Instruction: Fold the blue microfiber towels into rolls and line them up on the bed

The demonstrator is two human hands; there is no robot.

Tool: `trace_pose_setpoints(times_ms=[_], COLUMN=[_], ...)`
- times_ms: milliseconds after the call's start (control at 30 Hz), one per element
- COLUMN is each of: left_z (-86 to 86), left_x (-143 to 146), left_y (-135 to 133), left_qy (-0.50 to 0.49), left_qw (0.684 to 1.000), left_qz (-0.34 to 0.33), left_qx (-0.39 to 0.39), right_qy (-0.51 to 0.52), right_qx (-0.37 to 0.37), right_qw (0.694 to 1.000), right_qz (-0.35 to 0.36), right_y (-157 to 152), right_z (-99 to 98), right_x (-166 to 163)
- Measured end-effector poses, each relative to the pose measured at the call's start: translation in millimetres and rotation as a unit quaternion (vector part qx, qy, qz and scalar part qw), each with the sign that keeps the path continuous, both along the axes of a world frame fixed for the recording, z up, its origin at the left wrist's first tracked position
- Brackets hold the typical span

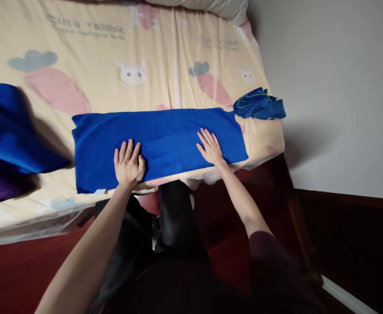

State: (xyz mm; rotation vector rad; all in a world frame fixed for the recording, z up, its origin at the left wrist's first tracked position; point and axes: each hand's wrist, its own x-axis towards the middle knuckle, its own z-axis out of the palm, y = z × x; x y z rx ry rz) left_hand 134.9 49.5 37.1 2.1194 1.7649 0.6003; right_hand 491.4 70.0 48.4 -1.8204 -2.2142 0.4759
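A blue towel lies folded in a long rectangle along the near edge of the bed, with a small white tag at its lower left edge. My left hand rests flat on the towel's left part, fingers stretched out. On the right part, my right hand also presses flat with its fingers slightly spread. Neither hand grips anything. Just past the towel's right end sits a bundled blue cloth with a green cord on it.
A patterned bed sheet with carrots and rabbits covers the bed. Blue cloth and purple cloth are heaped at the left. A pillow lies at the far edge. A grey wall stands at the right, above dark red flooring.
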Motion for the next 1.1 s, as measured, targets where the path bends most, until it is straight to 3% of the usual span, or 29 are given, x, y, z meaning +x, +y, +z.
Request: trace_pose_setpoints(times_ms=[133, 267, 500, 667, 767, 900, 1100], left_z=[5.1, 6.5, 5.1, 0.2, -3.4, -5.6, -8.8], left_x=[-14, -44, -72, -66, -65, -65, -67], left_y=[-9, -25, -36, -35, -34, -32, -31], left_qy=[-0.009, 0.047, 0.078, 0.070, 0.065, 0.068, 0.059], left_qw=[0.998, 0.990, 0.985, 0.985, 0.982, 0.980, 0.979], left_qz=[0.064, 0.131, 0.152, 0.154, 0.174, 0.180, 0.183], left_qx=[-0.013, 0.003, -0.002, 0.019, 0.044, 0.053, 0.069], right_qy=[-0.038, -0.051, -0.033, -0.009, 0.003, 0.060, 0.135], right_qx=[0.023, 0.029, 0.051, 0.123, 0.079, 0.012, 0.003], right_qw=[0.997, 0.993, 0.989, 0.953, 0.927, 0.937, 0.946], right_qz=[-0.063, -0.102, -0.132, -0.278, -0.368, -0.345, -0.295], right_y=[0, 3, 9, 67, 114, 155, 174], right_z=[-6.2, -10.8, -8.6, -9.7, -10.5, -7.9, -12.5], right_x=[51, 89, 109, 131, 152, 172, 185])
